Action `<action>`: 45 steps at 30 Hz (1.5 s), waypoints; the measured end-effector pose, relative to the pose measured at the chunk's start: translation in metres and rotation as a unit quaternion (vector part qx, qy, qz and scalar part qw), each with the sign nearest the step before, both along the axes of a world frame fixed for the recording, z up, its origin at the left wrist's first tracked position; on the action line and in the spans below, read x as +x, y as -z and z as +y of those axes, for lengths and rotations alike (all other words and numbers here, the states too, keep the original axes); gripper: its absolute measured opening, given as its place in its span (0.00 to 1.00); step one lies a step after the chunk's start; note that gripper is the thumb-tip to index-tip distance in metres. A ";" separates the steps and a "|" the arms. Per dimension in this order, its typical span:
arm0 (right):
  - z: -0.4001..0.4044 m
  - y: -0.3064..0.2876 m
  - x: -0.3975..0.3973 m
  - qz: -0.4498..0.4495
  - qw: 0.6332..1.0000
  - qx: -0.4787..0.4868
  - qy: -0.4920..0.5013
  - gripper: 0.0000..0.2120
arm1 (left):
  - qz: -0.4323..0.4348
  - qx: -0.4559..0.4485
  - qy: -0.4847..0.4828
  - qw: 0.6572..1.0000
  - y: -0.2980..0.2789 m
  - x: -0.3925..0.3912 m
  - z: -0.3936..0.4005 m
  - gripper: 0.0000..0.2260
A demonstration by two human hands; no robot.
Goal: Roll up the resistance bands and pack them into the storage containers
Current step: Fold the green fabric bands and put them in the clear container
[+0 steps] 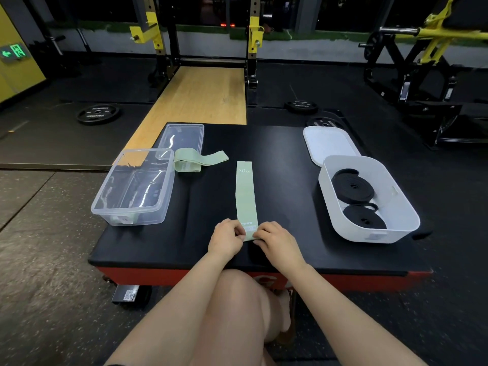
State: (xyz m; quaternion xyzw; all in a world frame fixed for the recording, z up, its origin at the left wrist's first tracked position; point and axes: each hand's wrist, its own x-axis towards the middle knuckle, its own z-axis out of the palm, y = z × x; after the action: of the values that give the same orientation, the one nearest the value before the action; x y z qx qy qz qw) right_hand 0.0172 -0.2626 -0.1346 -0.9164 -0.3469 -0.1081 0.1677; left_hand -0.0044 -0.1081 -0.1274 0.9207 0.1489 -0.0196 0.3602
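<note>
A pale green resistance band (245, 194) marked "30" lies flat and straight on the black padded table (285, 180), running away from me. My left hand (227, 237) and my right hand (274, 240) pinch its near end from either side. A second green band (196, 160) lies loosely folded at the back left. A clear plastic container (132, 188) stands at the left with nothing in it. A white container (369, 199) at the right holds two rolled black bands (353, 187).
A clear lid (182, 137) lies behind the clear container and a white lid (328, 143) behind the white one. Weight plates (97, 113) lie on the gym floor beyond; a squat rack and wooden platform (200, 96) stand behind the table. My knees are below the table's front edge.
</note>
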 end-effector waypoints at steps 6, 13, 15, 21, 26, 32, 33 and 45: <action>0.002 -0.003 0.009 0.010 0.999 -0.023 -0.023 0.02 | -0.020 -0.045 -0.030 0.998 -0.003 -0.003 0.001 0.06; 0.003 -0.011 0.021 0.147 0.989 -0.013 0.006 0.10 | -0.034 -0.020 -0.023 0.999 -0.005 -0.008 -0.002 0.02; 0.003 -0.012 0.022 0.164 0.986 -0.019 0.006 0.09 | -0.040 -0.027 -0.016 0.999 -0.004 -0.009 -0.002 0.01; 0.008 -0.021 0.029 0.209 0.977 -0.044 0.010 0.09 | -0.031 0.019 0.018 0.999 -0.002 -0.007 -0.004 0.04; 0.011 -0.026 0.040 0.278 0.959 -0.044 0.034 0.06 | -0.038 0.015 -0.004 0.999 -0.003 -0.005 -0.005 0.02; 0.008 -0.019 0.036 0.266 0.962 0.024 0.058 0.02 | -0.027 0.013 -0.001 1.000 -0.003 0.001 -0.003 0.02; 0.008 -0.017 0.034 0.249 0.966 0.029 0.056 0.02 | -0.023 0.008 0.000 1.000 -0.003 0.002 -0.001 0.02; 0.005 -0.002 0.023 0.122 0.992 0.022 0.022 0.10 | 0.006 -0.013 -0.007 1.000 -0.009 0.016 0.004 0.06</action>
State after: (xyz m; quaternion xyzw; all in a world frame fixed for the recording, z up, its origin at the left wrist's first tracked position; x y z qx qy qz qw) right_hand 0.0399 -0.2577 -0.1330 -0.9263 -0.3013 -0.0070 0.2262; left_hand 0.0118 -0.1044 -0.1183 0.9149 0.1571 -0.0247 0.3710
